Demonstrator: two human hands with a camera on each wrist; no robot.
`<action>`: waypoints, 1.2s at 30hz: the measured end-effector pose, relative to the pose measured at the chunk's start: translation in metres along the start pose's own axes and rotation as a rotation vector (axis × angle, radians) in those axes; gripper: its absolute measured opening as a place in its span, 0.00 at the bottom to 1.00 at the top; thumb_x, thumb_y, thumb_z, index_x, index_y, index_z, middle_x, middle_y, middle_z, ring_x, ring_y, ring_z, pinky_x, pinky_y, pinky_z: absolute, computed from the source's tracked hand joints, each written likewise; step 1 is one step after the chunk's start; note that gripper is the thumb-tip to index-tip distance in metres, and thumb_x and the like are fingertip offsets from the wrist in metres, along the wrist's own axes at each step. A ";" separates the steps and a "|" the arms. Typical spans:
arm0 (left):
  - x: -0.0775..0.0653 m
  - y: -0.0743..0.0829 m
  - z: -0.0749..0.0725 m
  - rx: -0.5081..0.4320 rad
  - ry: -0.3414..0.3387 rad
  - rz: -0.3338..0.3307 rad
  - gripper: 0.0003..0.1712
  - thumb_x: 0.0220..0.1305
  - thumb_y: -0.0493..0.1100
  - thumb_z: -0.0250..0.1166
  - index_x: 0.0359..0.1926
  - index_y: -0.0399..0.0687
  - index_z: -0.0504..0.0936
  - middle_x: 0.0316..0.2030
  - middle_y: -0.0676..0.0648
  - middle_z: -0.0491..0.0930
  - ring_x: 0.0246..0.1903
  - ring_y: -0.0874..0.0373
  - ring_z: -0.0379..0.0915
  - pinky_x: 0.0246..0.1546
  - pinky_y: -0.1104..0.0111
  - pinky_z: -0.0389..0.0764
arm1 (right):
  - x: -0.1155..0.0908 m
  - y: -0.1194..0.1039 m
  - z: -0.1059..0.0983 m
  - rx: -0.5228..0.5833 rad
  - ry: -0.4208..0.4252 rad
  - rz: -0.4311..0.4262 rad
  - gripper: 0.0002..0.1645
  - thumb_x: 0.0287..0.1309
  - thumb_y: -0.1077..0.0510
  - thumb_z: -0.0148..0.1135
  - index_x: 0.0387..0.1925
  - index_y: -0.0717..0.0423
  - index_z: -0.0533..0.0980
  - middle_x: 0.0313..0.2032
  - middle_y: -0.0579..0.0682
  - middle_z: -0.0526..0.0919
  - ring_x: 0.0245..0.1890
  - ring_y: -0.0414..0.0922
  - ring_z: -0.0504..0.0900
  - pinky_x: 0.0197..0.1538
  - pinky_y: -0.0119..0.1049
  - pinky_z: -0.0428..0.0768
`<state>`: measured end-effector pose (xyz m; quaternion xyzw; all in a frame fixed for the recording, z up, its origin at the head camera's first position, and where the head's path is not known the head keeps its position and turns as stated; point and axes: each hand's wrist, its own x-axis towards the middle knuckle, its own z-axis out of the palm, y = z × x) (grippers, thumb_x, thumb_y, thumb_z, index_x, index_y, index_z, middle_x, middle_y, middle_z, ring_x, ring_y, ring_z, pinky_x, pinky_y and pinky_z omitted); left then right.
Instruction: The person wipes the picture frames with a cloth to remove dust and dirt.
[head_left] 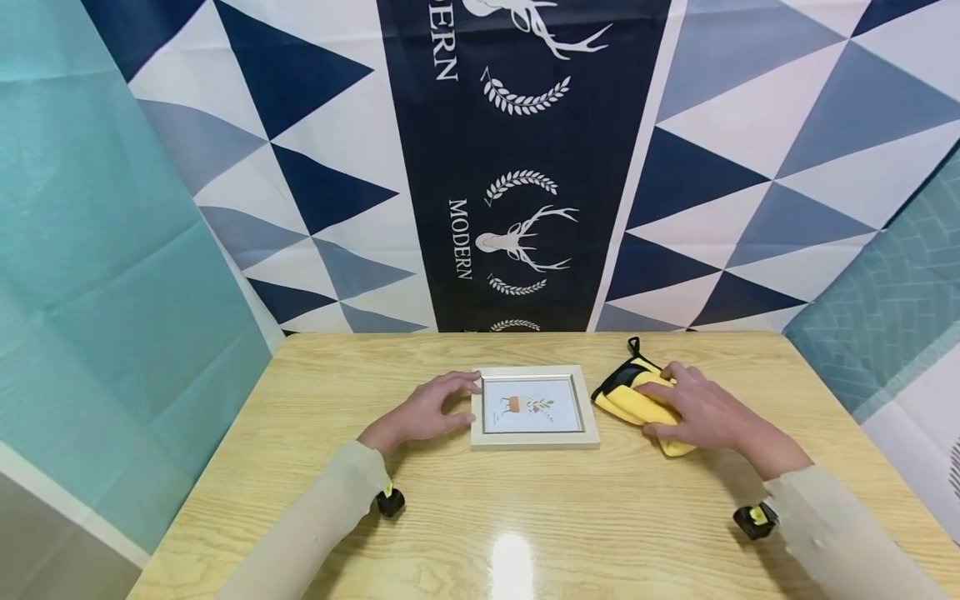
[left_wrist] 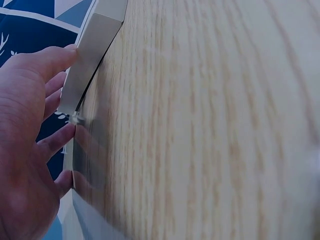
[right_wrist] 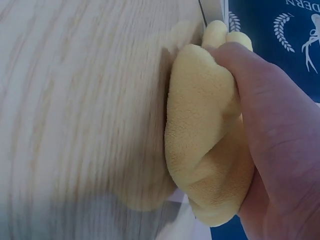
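A pale picture frame [head_left: 588, 417] lies flat on the wooden table, with a small printed drawing behind its pane. At the frame's left side is my left hand [head_left: 432, 407], thumb and fingers apart and touching its edge. In the left wrist view, the thumb of the left hand [left_wrist: 22, 120] rests against the side of the frame [left_wrist: 92, 55]. My right hand [head_left: 701, 408] grips a folded yellow cleaning cloth [head_left: 630, 406] with black parts and a black loop, just right of the frame. The right wrist view shows the cloth [right_wrist: 200, 110] bunched under the right hand [right_wrist: 272, 125].
The light wood table [head_left: 420, 533] reaches back to a wall covering [head_left: 525, 150] with triangles, deer heads and lettering. Teal panels [head_left: 112, 250] stand along the left side. Small black wrist cameras [head_left: 390, 502] hang below both sleeves.
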<state>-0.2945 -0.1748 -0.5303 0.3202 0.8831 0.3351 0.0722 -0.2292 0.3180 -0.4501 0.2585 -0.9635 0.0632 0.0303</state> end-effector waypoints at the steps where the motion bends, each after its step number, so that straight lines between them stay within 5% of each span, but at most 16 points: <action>1: 0.000 0.000 0.000 0.004 -0.003 -0.002 0.30 0.77 0.59 0.73 0.75 0.63 0.81 0.87 0.58 0.67 0.88 0.44 0.60 0.89 0.36 0.60 | 0.000 0.000 0.001 -0.001 -0.006 0.004 0.39 0.60 0.32 0.81 0.67 0.46 0.86 0.56 0.62 0.80 0.47 0.52 0.78 0.42 0.45 0.78; 7: 0.001 -0.001 0.000 0.014 0.000 0.000 0.30 0.77 0.58 0.73 0.75 0.63 0.81 0.87 0.59 0.66 0.88 0.45 0.61 0.89 0.38 0.60 | -0.002 -0.002 0.010 -0.044 -0.012 0.031 0.49 0.59 0.24 0.78 0.74 0.42 0.79 0.63 0.68 0.78 0.55 0.62 0.81 0.46 0.58 0.83; 21: -0.007 0.021 -0.005 -0.027 0.038 0.006 0.25 0.78 0.57 0.73 0.70 0.61 0.84 0.86 0.53 0.69 0.87 0.39 0.62 0.87 0.33 0.62 | -0.003 -0.006 0.013 -0.061 -0.006 0.054 0.50 0.60 0.23 0.76 0.75 0.42 0.76 0.65 0.70 0.76 0.54 0.62 0.80 0.41 0.51 0.77; 29: -0.016 0.054 -0.024 -0.113 0.046 -0.040 0.26 0.77 0.46 0.74 0.71 0.46 0.84 0.87 0.43 0.67 0.87 0.33 0.61 0.89 0.33 0.57 | -0.003 -0.009 0.004 0.006 -0.026 0.077 0.51 0.63 0.22 0.73 0.79 0.37 0.72 0.70 0.70 0.75 0.61 0.67 0.79 0.49 0.64 0.84; 36: -0.024 0.069 -0.044 -0.051 0.122 -0.065 0.26 0.81 0.47 0.69 0.74 0.46 0.82 0.85 0.44 0.70 0.86 0.36 0.64 0.88 0.34 0.61 | 0.001 -0.009 -0.015 0.046 0.023 0.082 0.42 0.73 0.29 0.68 0.80 0.39 0.74 0.75 0.69 0.75 0.71 0.72 0.76 0.60 0.81 0.80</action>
